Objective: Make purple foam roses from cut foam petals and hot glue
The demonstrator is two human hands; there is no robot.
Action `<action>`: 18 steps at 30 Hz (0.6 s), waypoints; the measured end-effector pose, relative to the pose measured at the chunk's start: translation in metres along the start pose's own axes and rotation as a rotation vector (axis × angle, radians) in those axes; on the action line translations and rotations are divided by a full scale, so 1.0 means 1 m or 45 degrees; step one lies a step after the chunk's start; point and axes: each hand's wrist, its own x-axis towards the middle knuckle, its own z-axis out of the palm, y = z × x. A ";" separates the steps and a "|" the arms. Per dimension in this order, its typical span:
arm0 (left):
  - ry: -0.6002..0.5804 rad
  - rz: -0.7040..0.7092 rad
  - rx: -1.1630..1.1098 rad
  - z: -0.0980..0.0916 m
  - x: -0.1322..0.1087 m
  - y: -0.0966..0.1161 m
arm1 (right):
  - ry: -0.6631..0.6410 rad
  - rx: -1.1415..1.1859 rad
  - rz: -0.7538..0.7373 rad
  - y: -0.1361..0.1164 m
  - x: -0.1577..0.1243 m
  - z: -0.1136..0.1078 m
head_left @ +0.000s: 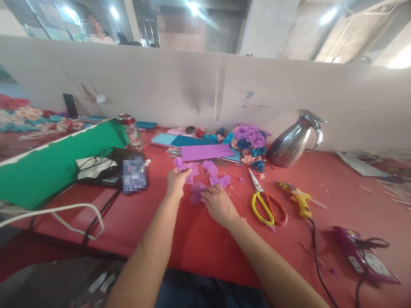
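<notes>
My left hand (175,182) is closed, its thumb pointing right, around the base of a small purple paper flower (178,162). Lower and to the right, the fingers of my right hand (220,204) are bent down onto a purple paper petal piece (198,193) at the table. Just beyond both hands lie loose purple paper cut-outs (210,167), some square and some petal-shaped. Behind them, a long purple paper strip (207,152) rests over blue sheets. My fingertips are partly hidden by the paper.
Scissors (263,208) with yellow and red handles and a yellow glue gun (302,202) lie right of my hands. A steel jug (290,143) stands behind, beside a bunch of paper flowers (248,139). Leftward are a glass jar (131,133), a green board (64,162) and a white cable (77,205).
</notes>
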 end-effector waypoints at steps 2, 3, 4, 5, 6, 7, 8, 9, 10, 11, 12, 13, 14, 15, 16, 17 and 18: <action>0.049 -0.008 -0.034 0.000 0.001 0.002 | -0.041 -0.162 0.068 -0.003 0.003 -0.002; 0.068 -0.015 -0.046 0.000 0.001 0.002 | -0.056 -0.217 0.103 -0.004 0.006 -0.003; 0.078 -0.019 -0.057 0.000 0.002 0.001 | -0.069 -0.259 0.133 -0.004 0.009 -0.004; 0.083 -0.021 -0.068 0.001 0.002 0.001 | -0.078 -0.291 0.159 -0.004 0.013 -0.005; 0.083 -0.025 -0.075 0.001 0.002 0.000 | -0.087 -0.315 0.180 -0.004 0.017 -0.006; 0.081 -0.032 -0.077 0.001 0.003 0.000 | -0.099 -0.331 0.197 -0.003 0.021 -0.006; 0.080 -0.039 -0.075 0.001 0.003 -0.001 | -0.111 -0.342 0.207 -0.003 0.024 -0.006; 0.081 -0.047 -0.072 0.002 0.003 -0.001 | -0.119 -0.347 0.213 -0.003 0.027 -0.005; 0.078 -0.053 -0.073 0.002 0.003 -0.001 | -0.122 -0.347 0.216 -0.002 0.030 -0.005; 0.071 -0.057 -0.078 0.002 0.003 -0.001 | -0.119 -0.342 0.219 -0.002 0.032 -0.004; 0.056 -0.058 -0.087 0.002 0.003 -0.001 | -0.116 -0.334 0.222 -0.002 0.033 -0.003; 0.040 -0.058 -0.098 0.002 0.003 -0.002 | -0.112 -0.325 0.227 -0.002 0.033 -0.002; 0.022 -0.057 -0.107 0.002 0.002 -0.002 | -0.108 -0.312 0.231 -0.002 0.033 -0.002; 0.003 -0.052 -0.111 0.002 0.002 -0.003 | -0.101 -0.298 0.229 -0.001 0.033 -0.003; -0.019 -0.049 -0.110 0.003 0.001 -0.003 | -0.087 -0.281 0.223 0.000 0.031 -0.005; -0.041 -0.047 -0.104 0.003 0.001 -0.004 | -0.061 -0.265 0.222 0.003 0.030 -0.008; -0.062 -0.048 -0.094 0.004 0.001 -0.005 | -0.022 -0.250 0.232 0.006 0.027 -0.012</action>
